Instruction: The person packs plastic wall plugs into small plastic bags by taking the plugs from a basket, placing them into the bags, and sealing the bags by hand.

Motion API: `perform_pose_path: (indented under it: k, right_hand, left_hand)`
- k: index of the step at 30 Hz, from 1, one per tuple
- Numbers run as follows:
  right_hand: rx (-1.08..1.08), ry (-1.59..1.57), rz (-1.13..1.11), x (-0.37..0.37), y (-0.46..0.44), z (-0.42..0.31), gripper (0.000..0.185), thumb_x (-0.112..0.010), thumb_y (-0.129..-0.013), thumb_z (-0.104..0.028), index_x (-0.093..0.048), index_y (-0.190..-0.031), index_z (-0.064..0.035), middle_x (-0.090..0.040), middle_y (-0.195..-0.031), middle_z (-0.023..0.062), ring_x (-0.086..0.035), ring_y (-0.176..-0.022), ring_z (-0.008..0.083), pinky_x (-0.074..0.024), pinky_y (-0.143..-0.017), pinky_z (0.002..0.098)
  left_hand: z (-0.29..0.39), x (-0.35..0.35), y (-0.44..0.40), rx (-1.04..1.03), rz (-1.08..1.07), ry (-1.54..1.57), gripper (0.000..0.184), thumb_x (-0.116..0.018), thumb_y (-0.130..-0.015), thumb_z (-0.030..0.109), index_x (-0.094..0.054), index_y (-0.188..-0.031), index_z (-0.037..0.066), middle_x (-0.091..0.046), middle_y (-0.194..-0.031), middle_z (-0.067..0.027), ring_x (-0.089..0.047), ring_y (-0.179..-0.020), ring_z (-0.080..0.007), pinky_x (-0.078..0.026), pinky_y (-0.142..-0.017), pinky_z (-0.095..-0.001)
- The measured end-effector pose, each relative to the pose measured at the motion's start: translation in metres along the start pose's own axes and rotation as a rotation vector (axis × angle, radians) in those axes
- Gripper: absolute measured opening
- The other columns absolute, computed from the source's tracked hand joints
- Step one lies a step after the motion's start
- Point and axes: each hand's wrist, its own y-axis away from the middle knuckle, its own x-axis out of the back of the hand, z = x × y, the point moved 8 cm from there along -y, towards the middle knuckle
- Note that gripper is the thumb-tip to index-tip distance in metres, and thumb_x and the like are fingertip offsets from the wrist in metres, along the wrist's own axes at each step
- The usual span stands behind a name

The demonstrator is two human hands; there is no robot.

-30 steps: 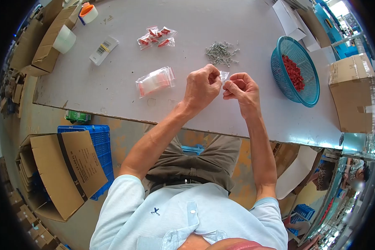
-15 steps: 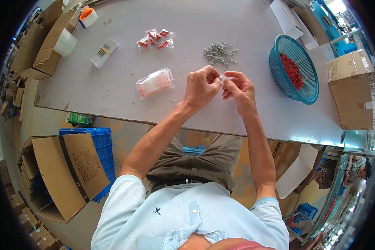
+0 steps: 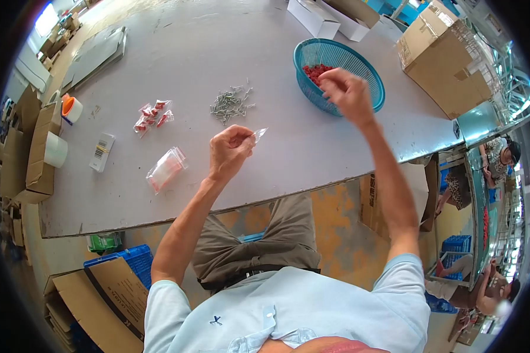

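Note:
My left hand (image 3: 229, 152) is closed in a pinch on a small clear plastic bag (image 3: 259, 135), whose end sticks out past the fingertips. Over the near rim of the blue-green plastic basket (image 3: 368, 75) is my right hand (image 3: 348, 97), slightly blurred, with loosely bent fingers that look apart and nothing visible in them. Small red plastic pieces (image 3: 315, 72) lie inside the basket, partly hidden by that hand. A loose pile of grey metal screws (image 3: 229, 105) sits on the table beyond my left hand.
Left on the table are filled bags with red pieces (image 3: 153, 116), a stack of flat clear bags (image 3: 166, 170) and a barcoded packet (image 3: 102, 152). Tape rolls (image 3: 71, 109) stand by an open carton (image 3: 38, 159). A cardboard box (image 3: 444, 59) and white boxes (image 3: 314, 19) are at the right.
My right hand has left the small bag and moved right to the basket. My left hand keeps the bag. The camera view has turned, shifting the table's contents leftward in view.

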Motion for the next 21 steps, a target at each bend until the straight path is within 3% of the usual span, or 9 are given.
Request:
perform_pose_path:
  k: [2,3,5,6,8,10,16,19,21]
  right_hand:
    - [0.039,0.312,-0.094,0.028,-0.029,0.051,0.021,-0.071,-0.093,-0.014,-0.076,-0.112,-0.0078,-0.079,-0.097,0.0127,-0.077,-0.086,0.0269,-0.0608,-0.080,0.0387]
    - [0.044,0.314,-0.089,0.037,-0.037,0.075,0.021,-0.071,-0.093,-0.014,-0.076,-0.112,-0.0078,-0.079,-0.097,0.0127,-0.077,-0.086,0.0269,-0.0608,-0.080,0.0387]
    - [-0.149,0.676,-0.388,0.027,-0.041,0.135,0.032,-0.072,-0.089,-0.014,-0.073,-0.121,-0.0085,-0.079,-0.105,0.0157,-0.075,-0.099,0.0293,-0.0593,-0.094,0.0385]
    - [-0.146,0.677,-0.383,0.024,-0.045,0.138,0.032,-0.072,-0.089,-0.014,-0.073,-0.121,-0.0085,-0.079,-0.105,0.0157,-0.075,-0.099,0.0293,-0.0593,-0.094,0.0385]
    - [-0.235,0.747,-0.478,0.008,-0.043,0.156,0.040,-0.072,-0.087,-0.011,-0.071,-0.127,-0.0100,-0.073,-0.126,0.0164,-0.067,-0.121,0.0316,-0.0541,-0.105,0.0409]
    - [-0.245,0.720,-0.526,-0.006,-0.049,0.167,0.039,-0.072,-0.087,-0.011,-0.071,-0.126,-0.0100,-0.072,-0.127,0.0150,-0.067,-0.122,0.0312,-0.0535,-0.107,0.0411]
    - [-0.168,0.695,-0.616,-0.036,-0.064,0.173,0.030,-0.075,-0.088,-0.015,-0.074,-0.118,-0.0093,-0.074,-0.121,0.0121,-0.069,-0.116,0.0319,-0.0541,-0.105,0.0413]
    - [-0.113,0.756,-0.577,-0.030,-0.063,0.167,0.026,-0.076,-0.088,-0.016,-0.075,-0.113,-0.0087,-0.074,-0.119,0.0129,-0.069,-0.112,0.0317,-0.0544,-0.101,0.0419]
    - [-0.104,0.656,-0.446,-0.017,-0.065,0.162,0.023,-0.076,-0.089,-0.017,-0.075,-0.110,-0.0071,-0.076,-0.110,0.0137,-0.071,-0.105,0.0343,-0.0554,-0.096,0.0432]
  left_hand:
    - [0.006,-0.013,-0.005,-0.030,-0.010,-0.012,0.004,-0.071,-0.095,-0.001,-0.071,-0.098,-0.003,-0.071,-0.079,-0.0043,-0.066,-0.068,-0.0074,-0.054,-0.060,-0.0218]
    - [0.007,-0.020,-0.008,-0.086,-0.010,-0.046,0.004,-0.071,-0.094,-0.001,-0.072,-0.098,-0.002,-0.071,-0.079,-0.0036,-0.065,-0.067,-0.0068,-0.054,-0.060,-0.0217]
    - [0.000,-0.027,-0.015,-0.149,-0.010,-0.079,0.004,-0.071,-0.094,-0.001,-0.072,-0.098,-0.001,-0.071,-0.078,-0.0028,-0.065,-0.067,-0.0062,-0.053,-0.060,-0.0215]
    - [0.001,-0.027,-0.016,-0.195,0.024,-0.119,0.003,-0.071,-0.094,-0.001,-0.072,-0.097,-0.001,-0.071,-0.078,-0.0023,-0.065,-0.067,-0.0060,-0.054,-0.060,-0.0215]
    - [-0.007,-0.024,-0.018,-0.230,0.057,-0.161,0.003,-0.071,-0.094,-0.002,-0.073,-0.097,0.000,-0.071,-0.078,-0.0019,-0.065,-0.067,-0.0057,-0.054,-0.060,-0.0215]
    - [-0.006,-0.018,-0.019,-0.156,0.088,-0.119,0.005,-0.074,-0.091,0.001,-0.074,-0.095,-0.001,-0.072,-0.077,-0.0011,-0.065,-0.070,-0.0041,-0.053,-0.065,-0.0223]
    - [-0.004,-0.019,-0.023,-0.197,0.084,-0.202,0.004,-0.072,-0.094,0.000,-0.074,-0.097,0.001,-0.072,-0.079,-0.0014,-0.067,-0.069,-0.0063,-0.055,-0.061,-0.0227]
    - [-0.004,-0.019,-0.023,-0.158,0.096,-0.167,0.004,-0.073,-0.091,0.001,-0.074,-0.095,0.001,-0.072,-0.076,-0.0020,-0.066,-0.071,-0.0055,-0.054,-0.066,-0.0236]
    - [-0.002,-0.018,-0.023,-0.147,0.116,-0.195,0.005,-0.073,-0.090,0.001,-0.074,-0.095,0.001,-0.073,-0.076,-0.0031,-0.067,-0.071,-0.0063,-0.055,-0.066,-0.0239]
